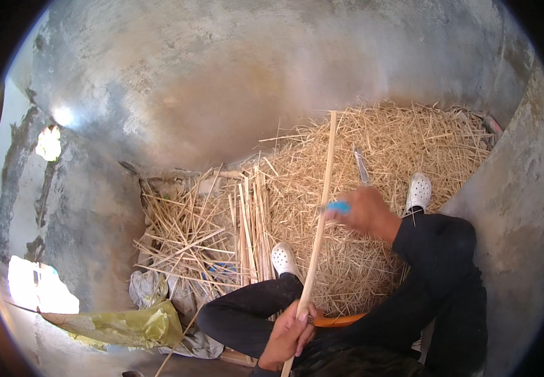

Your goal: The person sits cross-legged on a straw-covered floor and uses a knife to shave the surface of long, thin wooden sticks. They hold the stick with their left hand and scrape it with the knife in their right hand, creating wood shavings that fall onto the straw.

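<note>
Here in the head view, the long pale strip [316, 254] runs from the lower edge up over the heap of shavings [410, 141], leaning slightly right at its top. The left hand [292, 334] is clasped around the strip's lower part, fingers wrapped firmly over it. And there's the right hand [367, 212], just right of the strip's middle, blurred, closed on a blue thing [339, 207] that comes right up to the strip; the blur hides what kind of thing it is, and whether it touches the strip I cannot tell.

Just beyond that hand, right of the strip, a metal blade [362, 166] shows against the shavings; held or lying there, I cannot tell. Near the strip on its left stands the left shoe [282, 259], white and holed; the right shoe [418, 190] is well to its right. Farther left of the strip come upright slats [248, 232], then a tangle of thin sticks [181, 235]. Lower left of it, well apart, a yellow-green sheet [140, 325]; beside its lower part, on the right, an orange thing [342, 320].
</note>
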### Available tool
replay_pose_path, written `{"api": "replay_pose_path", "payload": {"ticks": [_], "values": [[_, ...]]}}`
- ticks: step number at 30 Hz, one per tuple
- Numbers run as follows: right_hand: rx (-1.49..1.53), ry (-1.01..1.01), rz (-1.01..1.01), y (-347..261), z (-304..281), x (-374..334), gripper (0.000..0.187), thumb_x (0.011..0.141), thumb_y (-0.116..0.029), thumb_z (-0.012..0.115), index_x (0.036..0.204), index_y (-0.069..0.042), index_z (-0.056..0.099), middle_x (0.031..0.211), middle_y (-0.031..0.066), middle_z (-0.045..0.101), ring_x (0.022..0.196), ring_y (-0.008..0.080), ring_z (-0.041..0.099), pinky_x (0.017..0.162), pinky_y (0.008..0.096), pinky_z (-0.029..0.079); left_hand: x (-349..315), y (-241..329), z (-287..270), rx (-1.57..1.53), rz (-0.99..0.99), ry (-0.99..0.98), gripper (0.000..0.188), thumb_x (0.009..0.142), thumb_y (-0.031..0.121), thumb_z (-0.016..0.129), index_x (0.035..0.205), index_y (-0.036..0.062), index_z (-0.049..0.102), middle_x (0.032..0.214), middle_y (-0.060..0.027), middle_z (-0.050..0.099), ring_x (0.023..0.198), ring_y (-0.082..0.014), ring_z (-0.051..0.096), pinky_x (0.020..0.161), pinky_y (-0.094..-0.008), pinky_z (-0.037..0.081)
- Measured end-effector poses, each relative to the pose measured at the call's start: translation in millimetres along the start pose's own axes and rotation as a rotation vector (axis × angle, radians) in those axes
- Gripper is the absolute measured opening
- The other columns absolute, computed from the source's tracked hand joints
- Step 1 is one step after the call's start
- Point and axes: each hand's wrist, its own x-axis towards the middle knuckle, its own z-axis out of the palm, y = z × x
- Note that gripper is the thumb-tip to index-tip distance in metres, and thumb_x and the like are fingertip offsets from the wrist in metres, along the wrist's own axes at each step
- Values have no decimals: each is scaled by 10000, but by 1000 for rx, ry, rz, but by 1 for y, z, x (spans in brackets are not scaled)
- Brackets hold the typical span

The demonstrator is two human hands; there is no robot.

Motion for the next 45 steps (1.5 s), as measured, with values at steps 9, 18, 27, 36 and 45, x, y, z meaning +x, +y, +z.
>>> {"api": "replay_pose_path", "payload": {"ticks": [9, 18, 27, 36, 45], "values": [[-126, 149, -58, 45, -11, 23, 753, 716, -845, 432, 487, -131, 498, 393, 0, 411, 318, 163, 400, 337, 326, 319, -14, -4, 3, -15, -8, -16, 272, 1011, 306, 379, 1028, 41, 435, 472, 36, 333, 348, -67, 272, 433, -198, 251], [-203, 263, 780, 186, -72, 72, 826, 855, -755, 289, 662, -14, 599, 611, 124, 590, 510, 279, 551, 487, 417, 431, -24, -7, 21, 126, -107, -3, 317, 977, 327, 456, 988, 13, 496, 437, 27, 349, 346, -70, 295, 452, -230, 291], [88, -74, 477, 83, -46, 26, 751, 833, -715, 452, 479, -53, 485, 426, 40, 382, 392, 192, 380, 412, 377, 305, 26, 9, -3, 10, 73, 182, 393, 1006, 260, 378, 1250, -37, 457, 434, 19, 384, 322, -65, 323, 441, -199, 321], [-29, 16, -104, -9, -16, 10, 736, 707, -811, 497, 509, -105, 562, 424, 59, 496, 368, 218, 513, 387, 344, 397, 38, 28, 19, -54, 102, 117, 469, 1003, 235, 379, 1389, -29, 340, 421, 18, 345, 302, -75, 302, 388, -194, 292], [-43, -7, -135, -21, -13, 3, 755, 748, -805, 445, 506, -104, 587, 408, 54, 488, 375, 226, 523, 375, 340, 392, 25, 24, 21, 69, 100, 133, 489, 1002, 253, 423, 1415, 10, 329, 458, 37, 331, 357, -44, 281, 374, -183, 257]]}}
